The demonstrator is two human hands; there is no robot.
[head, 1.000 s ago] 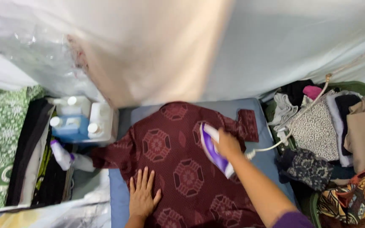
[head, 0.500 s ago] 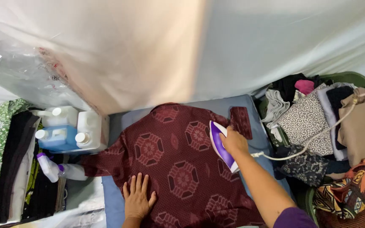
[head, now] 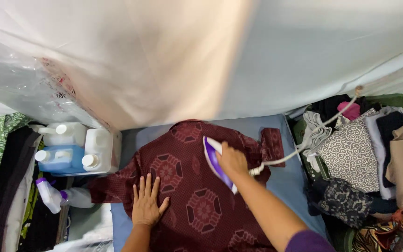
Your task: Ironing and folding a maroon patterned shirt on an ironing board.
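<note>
The right hand hides the iron's handle; the shirt's hem runs off the bottom edge

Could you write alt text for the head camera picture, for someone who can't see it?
Seen from above, a person's right hand presses a purple and white iron on a dark red patterned shirt spread over a blue ironing surface, while the left hand lies flat on the cloth. Plastic jugs stand at left; piled clothes lie at right.

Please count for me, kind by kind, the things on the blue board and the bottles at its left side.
Dark red patterned shirt: 1
Purple and white iron: 1
Jugs with white caps: 3
White spray bottle: 1
Total: 6
</note>
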